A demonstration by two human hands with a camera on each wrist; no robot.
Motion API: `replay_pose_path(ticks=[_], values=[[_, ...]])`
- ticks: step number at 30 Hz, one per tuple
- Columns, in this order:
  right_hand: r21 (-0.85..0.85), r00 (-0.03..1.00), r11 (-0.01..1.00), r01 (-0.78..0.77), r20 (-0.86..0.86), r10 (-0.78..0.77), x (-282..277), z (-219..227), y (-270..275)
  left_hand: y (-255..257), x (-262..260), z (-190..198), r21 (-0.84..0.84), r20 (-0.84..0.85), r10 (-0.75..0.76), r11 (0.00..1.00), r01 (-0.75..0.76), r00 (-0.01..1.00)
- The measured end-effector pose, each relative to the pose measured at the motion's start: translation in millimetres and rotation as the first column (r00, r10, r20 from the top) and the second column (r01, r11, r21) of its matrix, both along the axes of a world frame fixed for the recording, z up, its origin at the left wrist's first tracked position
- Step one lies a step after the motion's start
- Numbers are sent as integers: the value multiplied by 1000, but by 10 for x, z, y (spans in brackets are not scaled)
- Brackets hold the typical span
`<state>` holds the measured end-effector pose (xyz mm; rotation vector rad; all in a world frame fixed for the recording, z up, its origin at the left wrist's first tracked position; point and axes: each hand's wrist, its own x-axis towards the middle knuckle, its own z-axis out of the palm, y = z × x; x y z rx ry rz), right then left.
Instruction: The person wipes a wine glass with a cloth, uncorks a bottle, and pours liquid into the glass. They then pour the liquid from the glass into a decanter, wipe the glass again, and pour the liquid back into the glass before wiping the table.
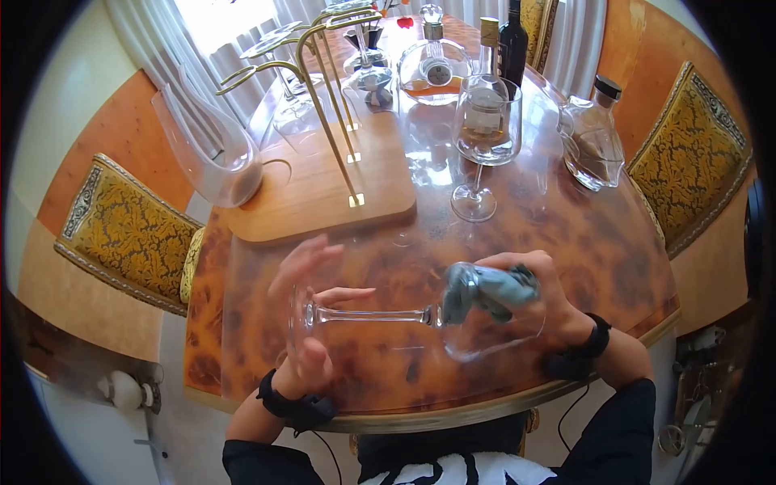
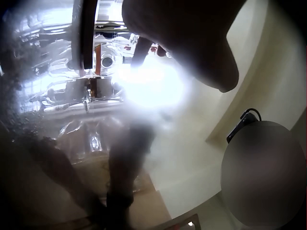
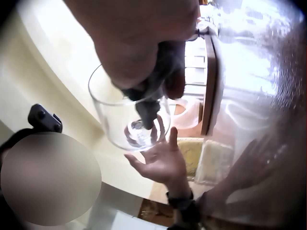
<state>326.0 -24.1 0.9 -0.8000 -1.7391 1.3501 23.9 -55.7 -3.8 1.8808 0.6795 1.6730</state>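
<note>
A clear wine glass (image 1: 376,317) lies sideways above the table in the head view, its stem level and its bowl to the right. My right hand (image 1: 559,301) grips a grey-green cloth (image 1: 493,289) at the bowl, and in the right wrist view the cloth (image 3: 148,110) reaches inside the glass. Around the foot of the glass, at left, my left hand (image 1: 310,365) has its fingers and thumb spread apart. The right wrist view shows that left hand (image 3: 165,165) with its palm behind the glass. Glare hides much of the left wrist view.
A wooden stand (image 1: 323,186) with brass holders stands at the back left, a glass decanter (image 1: 222,162) beside it. Another wine glass (image 1: 474,202) stands upright ahead. Bottles, including a round one (image 1: 436,77) and a stoppered decanter (image 1: 594,149), stand farther back and right.
</note>
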Motion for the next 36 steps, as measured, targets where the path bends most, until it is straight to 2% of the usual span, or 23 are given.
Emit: replay_pose_path(ticks=[1,2,3,5,7,10,11,13,14,16,17,19,20,21,23,24,26,28,30,33,34,35,36], values=[[3,1000,1000,-5,1,5,-1,51,6,-9,37,68,-272,110,31,962,0,993],[372,995,926,61,52,-87,1,115,8,0,-7,73,-270,111,34,963,-3,993],[690,980,718,94,64,-189,-2,148,15,11,-86,74,-370,26,-81,925,85,996],[712,977,694,103,59,-206,84,131,75,32,-118,98,-470,-43,-202,868,159,978],[929,935,355,103,30,-352,149,188,162,15,-68,152,-488,-26,-332,827,278,943],[985,923,173,29,40,-383,174,233,165,52,-61,70,-579,271,-361,679,451,892],[996,921,83,-13,44,-388,167,241,159,64,-83,17,-579,271,-357,682,448,894],[996,924,87,-23,54,-379,138,191,166,75,-126,-56,-783,250,-183,540,309,951],[960,948,273,68,23,-317,111,129,178,44,-117,-47,-783,251,-180,540,309,951],[796,973,593,123,21,-229,120,36,179,-26,-59,62,-683,162,-124,702,202,979],[796,974,593,120,21,-226,110,13,192,-32,-64,52,-683,162,-121,703,200,979],[504,998,862,63,-34,-53,90,-12,205,-48,-76,16,-477,117,-105,866,148,988],[291,989,957,16,-148,29,70,1,168,-68,-72,9,-477,118,-103,866,147,988],[292,989,956,13,-146,31,51,2,151,-90,-62,1,-403,105,-106,905,140,989],[-16,970,998,-64,-237,58,42,12,133,-102,-60,-27,-323,94,-109,937,134,990],[-15,970,998,-63,-237,57,57,28,140,-89,-86,-67,-235,42,-122,963,128,992],[-328,976,920,-215,-100,192,103,53,156,-51,-148,-112,-147,-16,-132,981,128,991],[-371,960,888,-273,-167,226,99,-205,210,-8,-205,-123,94,-164,-131,985,147,978],[-493,935,796,-352,-229,272,72,-162,166,-13,-209,-128,76,-103,-110,990,118,989],[-545,957,789,-285,-209,202,68,-53,142,24,-241,24,-30,-77,-66,998,63,995],[-511,971,829,-228,-180,156,52,87,96,116,-242,131,111,-303,150,986,-121,941],[-509,971,830,-229,-179,158,52,56,95,168,-242,188,288,-476,375,921,-262,795],[-389,986,910,-143,-136,97,47,-5,88,180,-197,166,416,-419,583,805,-423,696]])
